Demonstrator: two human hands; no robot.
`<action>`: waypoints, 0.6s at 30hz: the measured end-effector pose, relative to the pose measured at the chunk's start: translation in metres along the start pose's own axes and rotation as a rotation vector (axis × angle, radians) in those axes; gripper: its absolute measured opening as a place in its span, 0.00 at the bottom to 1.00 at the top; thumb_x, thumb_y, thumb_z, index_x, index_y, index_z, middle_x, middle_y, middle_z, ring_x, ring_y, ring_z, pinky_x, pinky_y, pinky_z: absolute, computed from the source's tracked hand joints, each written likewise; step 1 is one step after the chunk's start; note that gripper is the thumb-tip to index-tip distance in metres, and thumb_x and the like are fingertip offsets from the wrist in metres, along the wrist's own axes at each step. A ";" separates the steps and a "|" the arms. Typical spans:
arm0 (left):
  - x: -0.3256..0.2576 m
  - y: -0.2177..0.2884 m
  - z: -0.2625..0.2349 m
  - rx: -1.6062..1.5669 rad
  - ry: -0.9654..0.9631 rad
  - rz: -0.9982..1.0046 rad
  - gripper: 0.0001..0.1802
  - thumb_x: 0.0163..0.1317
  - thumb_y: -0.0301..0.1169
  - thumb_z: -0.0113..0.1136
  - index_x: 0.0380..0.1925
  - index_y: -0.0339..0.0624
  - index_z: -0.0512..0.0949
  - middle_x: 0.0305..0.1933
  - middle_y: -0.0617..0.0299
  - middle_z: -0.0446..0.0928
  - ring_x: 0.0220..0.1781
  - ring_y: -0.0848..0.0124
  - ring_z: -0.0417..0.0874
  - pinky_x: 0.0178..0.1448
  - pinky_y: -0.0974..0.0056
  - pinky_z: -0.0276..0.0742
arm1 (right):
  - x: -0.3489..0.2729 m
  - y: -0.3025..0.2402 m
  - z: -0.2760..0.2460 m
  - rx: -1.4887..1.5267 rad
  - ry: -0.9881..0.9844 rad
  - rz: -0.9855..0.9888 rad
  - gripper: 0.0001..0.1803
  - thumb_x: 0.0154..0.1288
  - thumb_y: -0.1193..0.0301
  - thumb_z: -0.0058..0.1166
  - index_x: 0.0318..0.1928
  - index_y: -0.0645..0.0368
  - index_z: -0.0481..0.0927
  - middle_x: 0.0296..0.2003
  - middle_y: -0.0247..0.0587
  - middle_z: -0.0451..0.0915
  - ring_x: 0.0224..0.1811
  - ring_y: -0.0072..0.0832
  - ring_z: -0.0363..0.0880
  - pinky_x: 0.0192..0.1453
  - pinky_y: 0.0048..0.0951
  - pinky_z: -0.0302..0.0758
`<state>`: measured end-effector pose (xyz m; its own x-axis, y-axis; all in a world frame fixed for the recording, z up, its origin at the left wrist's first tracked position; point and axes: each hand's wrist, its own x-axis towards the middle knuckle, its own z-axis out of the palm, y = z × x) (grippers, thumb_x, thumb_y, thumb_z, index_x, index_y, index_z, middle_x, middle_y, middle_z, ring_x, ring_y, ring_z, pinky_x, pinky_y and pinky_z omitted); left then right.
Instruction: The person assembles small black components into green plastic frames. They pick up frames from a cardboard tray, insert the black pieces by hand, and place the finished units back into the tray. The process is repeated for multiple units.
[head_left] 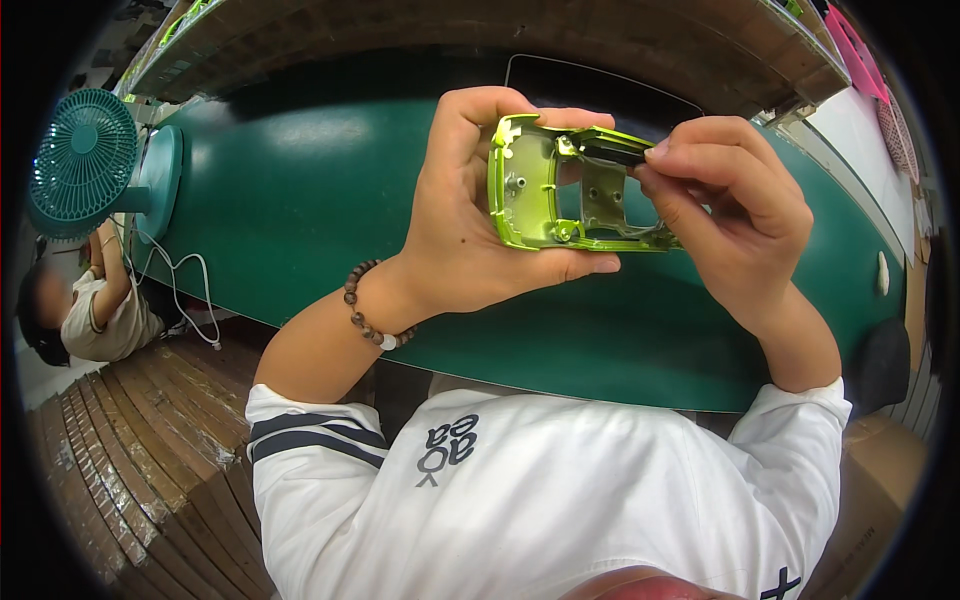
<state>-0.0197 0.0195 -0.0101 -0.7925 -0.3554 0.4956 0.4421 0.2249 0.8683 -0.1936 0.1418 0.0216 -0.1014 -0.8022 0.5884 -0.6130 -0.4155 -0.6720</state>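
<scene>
A bright green toy car body shell (527,185) is held above the table with its hollow inside toward me. Wrapped round the shell's left end is my left hand (455,220), its thumb along the near edge and its fingers along the far edge. Between the thumb and index finger of my right hand (745,205) is the end of a thin black strip-like part (615,154). That part lies along the inner far side of the shell, by the window openings. Whether it is seated there I cannot tell. My right fingers cover part of the shell's right end.
Under my hands stretches a green table (320,210). A teal fan (85,165) with a white cable (205,290) stands at the left, near another person (110,300). Cardboard (150,470) is stacked lower left. A long cardboard box (480,45) runs along the back; a pale piece (883,273) lies far right.
</scene>
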 end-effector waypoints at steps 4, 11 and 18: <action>-0.001 -0.003 0.001 0.041 -0.017 0.058 0.47 0.41 0.19 0.75 0.55 0.46 0.51 0.62 0.38 0.63 0.62 0.54 0.70 0.64 0.50 0.71 | 0.001 -0.001 -0.003 -0.181 -0.017 -0.135 0.14 0.50 0.89 0.61 0.38 0.65 0.80 0.35 0.41 0.76 0.33 0.21 0.76 0.30 0.17 0.73; -0.001 -0.005 -0.001 0.035 -0.082 0.121 0.45 0.43 0.18 0.73 0.53 0.47 0.50 0.63 0.37 0.61 0.65 0.53 0.68 0.66 0.51 0.69 | 0.002 -0.005 -0.002 -0.233 0.033 -0.234 0.14 0.45 0.88 0.62 0.35 0.63 0.81 0.32 0.41 0.77 0.29 0.26 0.77 0.29 0.21 0.75; -0.004 -0.008 0.002 0.041 -0.098 0.137 0.41 0.48 0.20 0.70 0.52 0.47 0.50 0.63 0.36 0.60 0.65 0.52 0.67 0.67 0.51 0.68 | 0.002 -0.003 -0.003 -0.303 0.003 -0.406 0.16 0.41 0.88 0.62 0.35 0.67 0.81 0.32 0.45 0.77 0.30 0.33 0.79 0.31 0.25 0.77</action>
<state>-0.0211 0.0211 -0.0189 -0.7640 -0.2295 0.6030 0.5328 0.3026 0.7903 -0.1942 0.1428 0.0262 0.1902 -0.5999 0.7771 -0.8032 -0.5503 -0.2283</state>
